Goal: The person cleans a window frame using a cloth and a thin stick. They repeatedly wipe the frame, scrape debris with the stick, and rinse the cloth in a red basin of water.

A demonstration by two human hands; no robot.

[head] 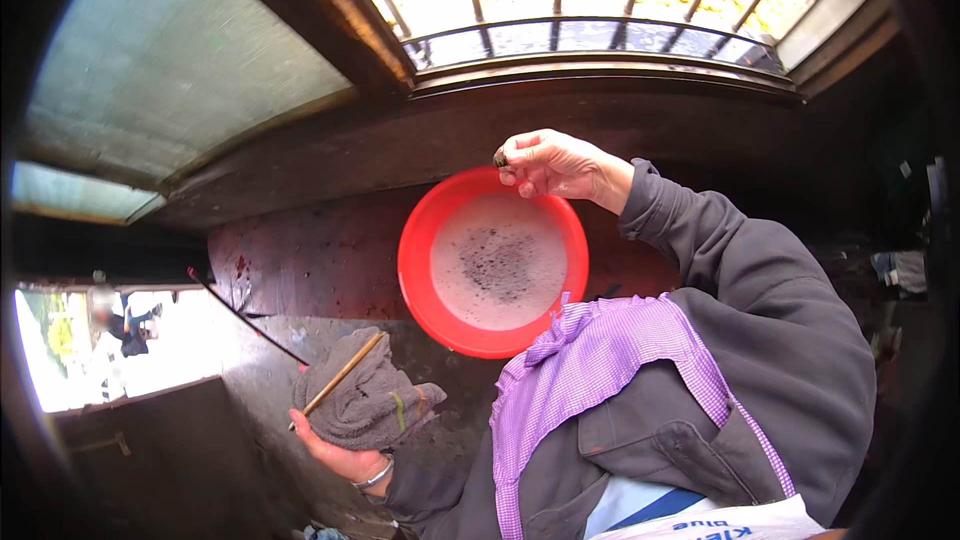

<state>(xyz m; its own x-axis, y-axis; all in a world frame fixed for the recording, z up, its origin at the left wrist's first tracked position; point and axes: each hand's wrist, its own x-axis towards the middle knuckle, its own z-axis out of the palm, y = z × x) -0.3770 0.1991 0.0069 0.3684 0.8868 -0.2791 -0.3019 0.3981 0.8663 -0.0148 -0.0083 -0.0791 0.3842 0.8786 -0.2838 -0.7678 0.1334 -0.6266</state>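
A red plastic basin stands before me, holding cloudy, foamy water with many dark specks at its middle. Over the basin's far rim, my right hand pinches a small dark lump between thumb and fingertips. My left hand, with a metal bracelet at the wrist, is at the lower left and supports a bunched grey towel with a green and an orange stripe. A thin wooden stick lies across the towel, its lower end by my left thumb.
The basin stands on a dark reddish surface below a barred window. A thin dark rod slants left of the towel. A person shows through the bright opening at far left. Cloth-like items lie at far right.
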